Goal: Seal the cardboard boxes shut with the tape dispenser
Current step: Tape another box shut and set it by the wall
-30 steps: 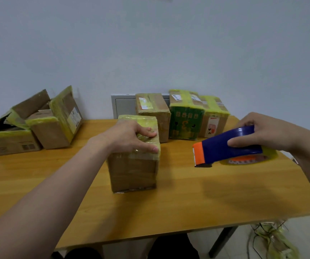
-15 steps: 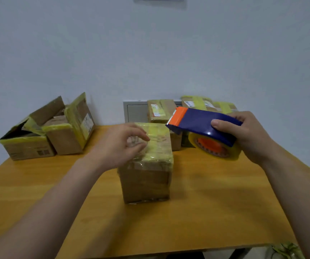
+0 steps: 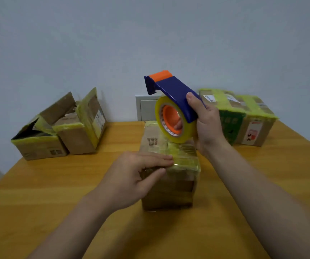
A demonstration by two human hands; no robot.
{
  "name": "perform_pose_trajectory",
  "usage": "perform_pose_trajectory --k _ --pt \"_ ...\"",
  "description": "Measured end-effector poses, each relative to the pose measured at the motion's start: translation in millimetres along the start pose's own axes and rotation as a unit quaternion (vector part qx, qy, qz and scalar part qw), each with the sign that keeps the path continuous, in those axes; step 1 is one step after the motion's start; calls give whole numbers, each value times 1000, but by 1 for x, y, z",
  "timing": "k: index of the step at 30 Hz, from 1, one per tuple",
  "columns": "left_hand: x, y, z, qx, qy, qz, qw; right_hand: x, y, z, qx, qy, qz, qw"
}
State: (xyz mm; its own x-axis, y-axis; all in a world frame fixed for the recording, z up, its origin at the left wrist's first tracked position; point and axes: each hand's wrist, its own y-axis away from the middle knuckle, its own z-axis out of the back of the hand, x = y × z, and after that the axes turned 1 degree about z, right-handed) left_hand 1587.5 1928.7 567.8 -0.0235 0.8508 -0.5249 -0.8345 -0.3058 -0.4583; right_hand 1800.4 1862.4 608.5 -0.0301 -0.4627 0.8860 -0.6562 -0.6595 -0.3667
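A small brown cardboard box (image 3: 169, 187), its top covered in yellowish tape, stands upright in the middle of the wooden table (image 3: 38, 193). My left hand (image 3: 131, 176) rests on the box's near top edge, fingers flat on the tape and thumb against the front face. My right hand (image 3: 204, 124) holds the blue tape dispenser (image 3: 173, 94) just above the far end of the box, tilted with its orange tip up and away from me. The yellow tape roll with an orange core (image 3: 173, 122) hangs close over the box top.
Two cardboard boxes (image 3: 60, 135) with raised flaps sit at the back left of the table. Taped boxes, one green (image 3: 230, 124), stand at the back right. A white wall panel (image 3: 145, 107) is behind the table against the grey wall.
My right hand swung the dispenser from the right to above the box and tipped its orange end upward. My left hand slid toward the near top edge of the box.
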Motion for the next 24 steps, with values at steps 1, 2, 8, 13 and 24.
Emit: perform_pose_trajectory --k 1,2,8,13,24 --pt "5 -2 2 9 7 -8 1000 -6 -3 -5 -7 -11 -17 1000" --pt "9 -2 3 14 9 -12 1000 -11 -5 -8 -13 -24 -33 999" --pt "20 6 -11 3 -6 -31 999 -24 -11 -3 12 -59 -68 996" --pt "3 -22 -3 15 -76 -33 996 -29 -11 -4 63 -8 -70 996" --pt "-16 -34 -15 62 -97 -54 992 -27 -12 2 117 -95 -98 984"
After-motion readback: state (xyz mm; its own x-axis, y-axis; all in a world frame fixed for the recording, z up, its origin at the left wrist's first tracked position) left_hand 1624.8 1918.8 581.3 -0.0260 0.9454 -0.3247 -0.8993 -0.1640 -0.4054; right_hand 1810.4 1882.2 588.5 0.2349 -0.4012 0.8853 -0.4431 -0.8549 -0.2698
